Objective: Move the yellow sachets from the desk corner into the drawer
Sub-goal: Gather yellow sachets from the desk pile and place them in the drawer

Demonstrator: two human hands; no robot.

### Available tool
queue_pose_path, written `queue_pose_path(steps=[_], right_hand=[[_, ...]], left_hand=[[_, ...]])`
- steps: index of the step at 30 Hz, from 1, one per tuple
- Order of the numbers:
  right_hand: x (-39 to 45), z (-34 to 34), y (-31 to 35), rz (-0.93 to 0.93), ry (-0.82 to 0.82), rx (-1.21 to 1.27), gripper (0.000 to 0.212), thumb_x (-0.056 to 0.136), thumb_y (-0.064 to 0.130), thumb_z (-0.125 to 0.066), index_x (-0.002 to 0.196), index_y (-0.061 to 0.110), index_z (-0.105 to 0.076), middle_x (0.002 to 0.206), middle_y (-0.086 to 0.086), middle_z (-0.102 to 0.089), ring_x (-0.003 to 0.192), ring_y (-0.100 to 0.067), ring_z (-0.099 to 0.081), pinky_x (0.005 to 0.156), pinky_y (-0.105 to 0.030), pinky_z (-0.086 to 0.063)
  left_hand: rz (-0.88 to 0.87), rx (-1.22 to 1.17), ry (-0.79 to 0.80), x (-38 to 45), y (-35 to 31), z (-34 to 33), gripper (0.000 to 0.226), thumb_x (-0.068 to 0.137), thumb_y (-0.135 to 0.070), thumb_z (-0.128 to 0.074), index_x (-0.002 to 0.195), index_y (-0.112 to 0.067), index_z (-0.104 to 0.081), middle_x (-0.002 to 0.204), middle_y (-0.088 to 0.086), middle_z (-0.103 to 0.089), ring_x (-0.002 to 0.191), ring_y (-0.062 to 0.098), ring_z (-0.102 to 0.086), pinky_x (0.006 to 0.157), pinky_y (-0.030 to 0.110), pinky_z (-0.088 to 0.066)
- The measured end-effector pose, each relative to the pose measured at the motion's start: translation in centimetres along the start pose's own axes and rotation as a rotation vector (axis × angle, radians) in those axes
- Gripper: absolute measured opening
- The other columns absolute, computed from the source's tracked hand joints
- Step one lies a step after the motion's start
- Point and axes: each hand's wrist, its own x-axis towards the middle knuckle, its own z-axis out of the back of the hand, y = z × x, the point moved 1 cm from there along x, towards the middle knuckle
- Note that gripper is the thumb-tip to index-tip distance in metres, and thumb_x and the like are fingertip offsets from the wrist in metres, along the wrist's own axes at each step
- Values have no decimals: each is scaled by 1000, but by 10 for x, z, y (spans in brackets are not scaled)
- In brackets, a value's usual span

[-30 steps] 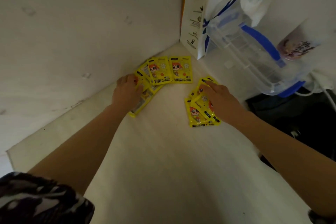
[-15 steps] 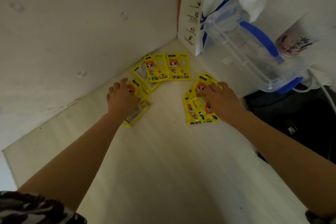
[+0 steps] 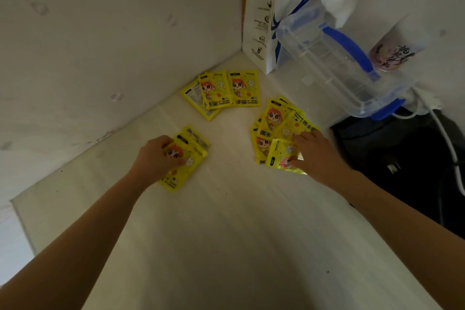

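I am gathering the yellow sachets (image 3: 279, 123) on the desk (image 3: 226, 246), and I judge the way to do it well is to square each fan into one stack before lifting, so no packet slides off on the way to the drawer, which I cannot see from here. Taking the white coffee bag (image 3: 261, 33) as my landmark: my left hand (image 3: 156, 158) lies below and left of it, fingers curled round a small stack (image 3: 186, 158) whose long axis slants up-right towards the bag. My right hand (image 3: 314, 153) lies below and right of it, fingertips pinching the top packet (image 3: 279, 156), which is lifted and crooked, though shadow blurs that grip. Three loose sachets (image 3: 226, 90) sit just below the bag, long axes running towards the wall, print upright.
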Motion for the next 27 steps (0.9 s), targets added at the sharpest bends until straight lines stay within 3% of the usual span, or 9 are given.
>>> queue_pose_path(steps=[5, 7, 10, 14, 17, 22, 25, 27], right_hand=[[25, 16, 5, 94, -74, -74, 49, 80, 31, -70, 122, 11, -52, 134, -4, -51, 127, -28, -39, 95, -38, -39], [41, 17, 8, 156, -4, -177, 64, 77, 29, -74, 134, 18, -48, 145, 1, -42, 137, -29, -31, 103, -40, -36], [53, 16, 6, 194, 66, -236, 76, 74, 26, -75, 142, 27, -41, 153, 5, -30, 142, -31, -22, 109, -42, -31], [52, 9, 2, 198, 2, -293, 67, 81, 13, -66, 142, 23, -39, 148, -1, -38, 135, -35, -31, 106, -42, -33], [49, 5, 1, 186, -7, -335, 62, 83, 15, -64, 140, 19, -39, 141, -5, -43, 128, -35, -38, 101, -42, -37], [48, 4, -2, 195, 16, -335, 70, 81, 21, -67, 143, 24, -33, 145, -4, -39, 133, -33, -35, 104, -43, -33], [48, 8, -2, 139, 94, -313, 78, 70, 34, -77, 137, 21, -39, 133, -4, -48, 125, -30, -40, 99, -41, -37], [47, 11, -2, 94, 132, -275, 72, 66, 38, -79, 127, 14, -47, 122, -7, -53, 118, -29, -44, 93, -40, -41]], left_hand=[[-21, 155, -15, -1, 7, -11, 42, 77, -21, -78, 111, -7, -60, 100, 11, -59, 61, 11, -53, 50, 16, -36], [-54, 250, -36, 3, 8, -14, 42, 78, -24, -76, 113, -6, -61, 102, 11, -52, 75, 16, -49, 58, 17, -36], [-82, 339, -64, 7, 10, -18, 46, 77, -30, -76, 115, -8, -63, 122, 12, -49, 111, 31, -42, 91, 33, -41], [-83, 339, -79, 5, 7, -21, 56, 75, -34, -76, 125, -14, -59, 135, 5, -47, 125, 32, -35, 102, 45, -34], [-81, 368, -83, 3, 6, -22, 56, 77, -35, -75, 126, -16, -58, 135, 4, -46, 122, 30, -40, 102, 44, -33], [-59, 339, -72, 3, 8, -19, 47, 76, -32, -75, 116, -12, -59, 122, 8, -45, 108, 32, -52, 90, 42, -45], [-36, 295, -49, 3, 8, -18, 43, 76, -29, -77, 109, -9, -59, 115, 10, -44, 100, 29, -53, 79, 33, -42], [-15, 322, -5, 2, 7, -17, 41, 74, -31, -78, 102, -9, -57, 103, 8, -45, 93, 27, -52, 73, 31, -36]])
